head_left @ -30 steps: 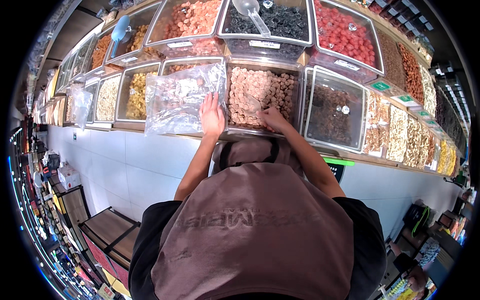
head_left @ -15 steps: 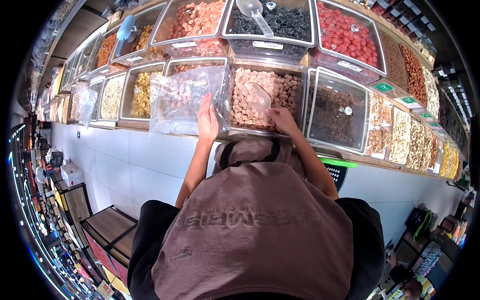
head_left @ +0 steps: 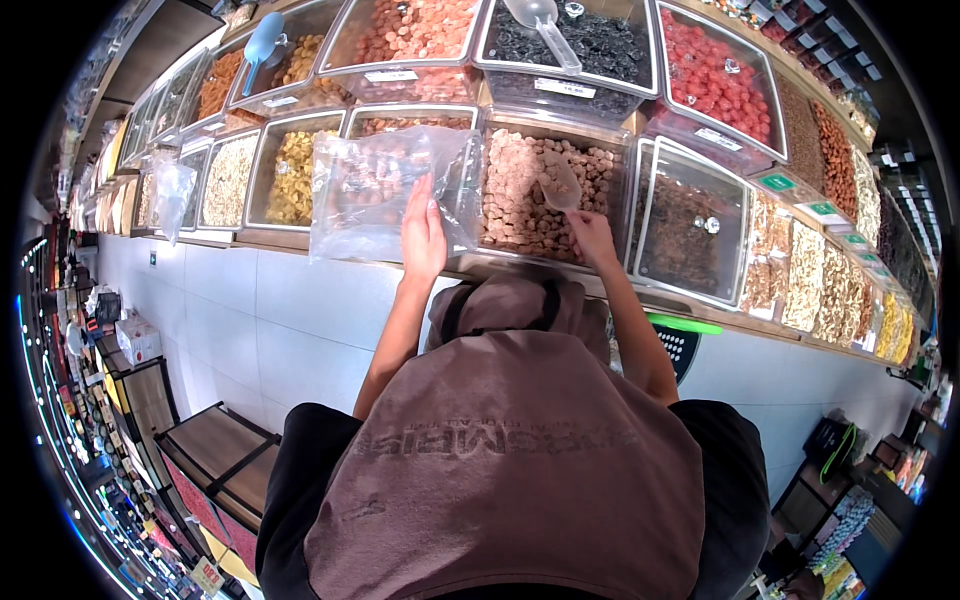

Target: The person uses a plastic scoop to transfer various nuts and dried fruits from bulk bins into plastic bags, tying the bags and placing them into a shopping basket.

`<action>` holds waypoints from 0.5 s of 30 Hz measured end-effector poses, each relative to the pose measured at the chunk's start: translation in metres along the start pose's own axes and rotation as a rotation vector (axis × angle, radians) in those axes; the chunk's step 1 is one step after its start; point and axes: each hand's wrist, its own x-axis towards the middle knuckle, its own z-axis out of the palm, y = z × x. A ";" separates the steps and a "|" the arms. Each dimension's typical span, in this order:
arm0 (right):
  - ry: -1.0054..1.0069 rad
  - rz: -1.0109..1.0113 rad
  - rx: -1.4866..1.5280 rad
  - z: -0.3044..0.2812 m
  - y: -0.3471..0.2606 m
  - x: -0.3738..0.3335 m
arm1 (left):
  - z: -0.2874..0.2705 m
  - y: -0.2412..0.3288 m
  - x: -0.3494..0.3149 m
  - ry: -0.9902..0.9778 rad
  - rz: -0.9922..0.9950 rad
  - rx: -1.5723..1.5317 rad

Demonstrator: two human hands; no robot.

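My right hand (head_left: pixel 592 240) is closed round the handle of a clear plastic scoop (head_left: pixel 563 187). The scoop's bowl lies over light-brown, lumpy dried pieces (head_left: pixel 515 205) in an uncovered clear bin (head_left: pixel 632 190). To the left, a large clear plastic bag (head_left: pixel 360 205) spreads across the fronts of the neighbouring bins. My left hand (head_left: pixel 424 235) lies against the bag's right part with its fingers stretched out straight; its thumb is hard to make out. Whether anything is inside the bag, I cannot tell.
Lidded bins surround the uncovered one: dark pieces (head_left: pixel 690 225) at right, yellow ones (head_left: pixel 290 180) at left, red ones (head_left: pixel 710 85) farther back. A second clear scoop (head_left: pixel 545 30) and a blue scoop (head_left: pixel 262 50) rest on back lids. A green-rimmed black basket (head_left: pixel 680 340) is below right.
The scoop has moved a little right within the bin, its bowl tilted differently, with my right hand still on it. My left hand stays at the bag. The whole view has shifted slightly.
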 end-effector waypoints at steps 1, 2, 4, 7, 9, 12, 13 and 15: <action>0.001 -0.018 -0.028 0.000 -0.003 -0.001 | -0.002 0.000 0.001 -0.007 0.004 -0.019; 0.004 -0.036 -0.057 0.000 -0.009 -0.004 | -0.004 -0.001 0.002 -0.014 0.008 -0.040; -0.002 -0.023 -0.084 0.005 -0.020 -0.011 | -0.009 -0.007 0.004 -0.026 0.023 -0.065; -0.020 -0.065 -0.107 0.020 -0.063 -0.036 | -0.017 -0.010 0.009 -0.071 0.004 -0.054; -0.172 -0.014 -0.210 0.033 -0.111 -0.064 | -0.023 -0.001 0.015 -0.078 0.046 -0.071; -0.247 -0.417 -0.600 0.082 -0.131 -0.063 | -0.029 0.006 0.018 -0.022 0.170 0.016; -0.247 -0.413 -0.604 0.104 -0.139 -0.066 | -0.031 0.006 0.019 -0.023 0.167 0.012; -0.008 -0.662 -1.060 0.143 -0.163 -0.081 | -0.034 0.006 0.020 0.021 0.305 0.003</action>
